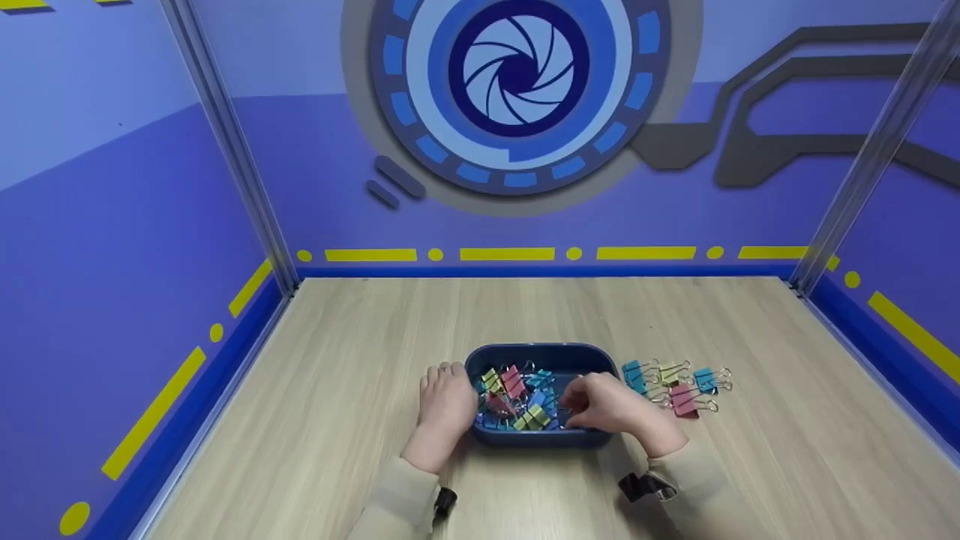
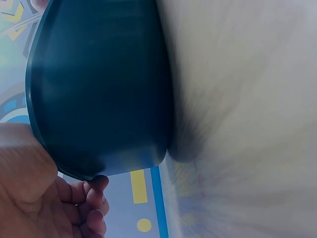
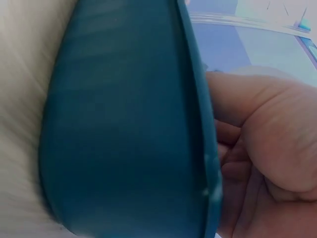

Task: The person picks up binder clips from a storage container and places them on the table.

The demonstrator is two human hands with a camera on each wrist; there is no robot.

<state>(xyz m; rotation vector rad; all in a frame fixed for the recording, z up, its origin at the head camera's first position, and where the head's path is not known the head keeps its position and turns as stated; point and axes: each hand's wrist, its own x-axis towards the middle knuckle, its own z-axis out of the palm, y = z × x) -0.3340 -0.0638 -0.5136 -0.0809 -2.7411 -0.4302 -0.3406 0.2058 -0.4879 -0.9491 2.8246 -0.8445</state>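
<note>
A dark blue plastic box stands on the table with several binder clips heaped in its left part, in yellow, pink, blue and teal. My left hand holds the box's left end at the rim; in the left wrist view its curled fingers lie against the outer wall. My right hand reaches over the right rim into the box, fingers bent down beside the heap. The box wall hides its fingertips in the right wrist view, and I cannot tell whether they pinch a clip.
More binder clips, teal, yellow and pink, lie on the wooden table right of the box. Blue printed panels wall in the back and sides. Dark wrist devices sit at both sleeves.
</note>
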